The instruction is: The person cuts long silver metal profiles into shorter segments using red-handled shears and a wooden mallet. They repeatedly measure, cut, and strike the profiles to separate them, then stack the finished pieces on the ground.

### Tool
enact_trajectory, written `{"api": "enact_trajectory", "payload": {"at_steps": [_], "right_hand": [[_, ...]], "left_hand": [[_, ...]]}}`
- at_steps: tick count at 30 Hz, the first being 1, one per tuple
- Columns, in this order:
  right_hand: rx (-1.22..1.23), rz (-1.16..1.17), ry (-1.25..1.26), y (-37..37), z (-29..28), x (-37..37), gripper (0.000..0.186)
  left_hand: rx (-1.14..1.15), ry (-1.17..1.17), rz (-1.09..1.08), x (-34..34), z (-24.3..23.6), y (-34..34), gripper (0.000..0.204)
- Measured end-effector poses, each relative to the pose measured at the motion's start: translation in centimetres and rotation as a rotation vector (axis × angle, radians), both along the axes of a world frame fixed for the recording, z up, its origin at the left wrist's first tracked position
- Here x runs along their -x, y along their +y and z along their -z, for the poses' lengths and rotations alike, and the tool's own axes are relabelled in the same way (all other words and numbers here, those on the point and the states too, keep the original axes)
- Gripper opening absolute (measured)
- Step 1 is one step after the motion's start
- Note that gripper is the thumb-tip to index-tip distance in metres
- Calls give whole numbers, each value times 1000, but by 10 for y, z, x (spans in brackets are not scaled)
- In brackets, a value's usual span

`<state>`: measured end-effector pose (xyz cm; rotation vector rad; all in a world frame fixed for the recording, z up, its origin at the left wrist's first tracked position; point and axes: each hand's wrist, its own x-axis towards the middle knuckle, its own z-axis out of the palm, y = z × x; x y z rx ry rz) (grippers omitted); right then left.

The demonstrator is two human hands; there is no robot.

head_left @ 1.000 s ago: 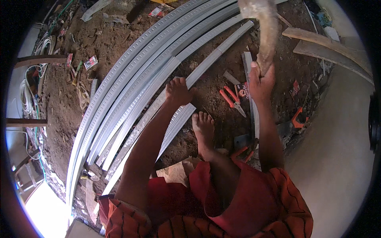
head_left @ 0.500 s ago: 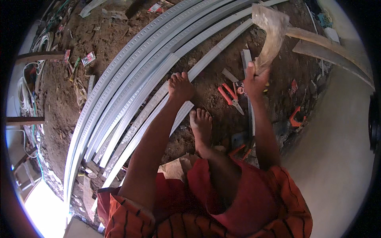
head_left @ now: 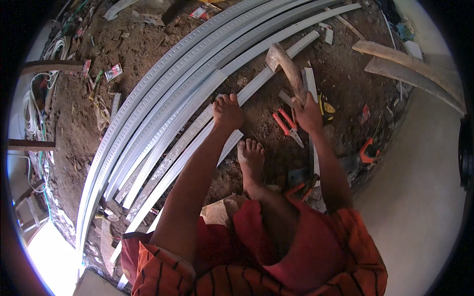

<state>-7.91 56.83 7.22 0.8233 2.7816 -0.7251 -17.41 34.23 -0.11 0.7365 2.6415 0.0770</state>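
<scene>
My right hand point(head_left: 307, 114) is closed round the handle of a worn wooden mallet point(head_left: 291, 69). The mallet's head overlaps the far part of a long pale metal strip point(head_left: 254, 88); whether they touch I cannot tell. My left hand point(head_left: 228, 114) is closed on that strip, nearer to me, its fingers curled over it. Just left of my right hand lie red-handled snips point(head_left: 287, 128) on the soil. A yellow and black tape measure point(head_left: 326, 107) rests to its right. Beneath my right wrist runs a short metal channel point(head_left: 311, 143).
Several long slotted metal profiles point(head_left: 163, 74) curve across the left side. My bare foot point(head_left: 251, 155) stands on the soil between my arms. An orange-handled saw point(head_left: 369, 151) lies near the right wall point(head_left: 410, 187). Wooden planks point(head_left: 395, 52) lie at the far right; coiled cable point(head_left: 32, 111) is at far left.
The mallet has swung down and leftward from its raised position toward the metal strip. My right hand has moved down a little with it; my left hand has stayed nearly in place.
</scene>
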Motion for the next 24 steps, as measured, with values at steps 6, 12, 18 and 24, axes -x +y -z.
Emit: {"api": "enact_trajectory", "payload": {"at_steps": [6,12,18,24], "right_hand": [[33,10,503,-25,9,-11,53],[59,34,409,-14,1,0,33],[-38,99,163,5,18,6,54],[16,104,665,-1,21,0,54]], "left_hand": [[3,-59,-21,3,4,2,35],[17,-15,-19,6,-1,-1,32],[-47,13,-45,-1,6,1,37],[-44,-54,-29,1,1,1,37]]}}
